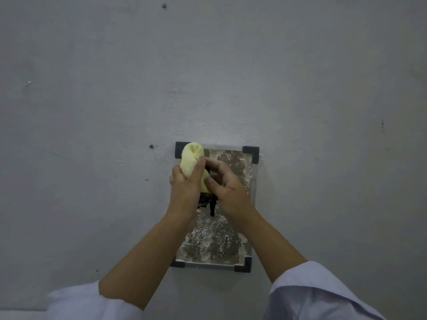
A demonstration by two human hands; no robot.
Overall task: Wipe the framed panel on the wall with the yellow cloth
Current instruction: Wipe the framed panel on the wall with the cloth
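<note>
A framed panel [231,241] hangs on the grey wall, with dark corner brackets and a surface mottled with white and brown grime. A bunched yellow cloth [191,160] sits over its upper left corner. My left hand [186,188] grips the cloth from below, thumb and fingers curled round it. My right hand [225,183] comes in from the right and pinches the cloth's lower part with curled fingers. Something dark hangs below the two hands in front of the panel; I cannot tell what it is. Both hands hide the panel's upper middle.
The grey wall [323,88] fills the view. A small screw [151,146] sits just left of the panel's top, another screw [164,6] is near the top edge. White sleeves [318,294] show at the bottom.
</note>
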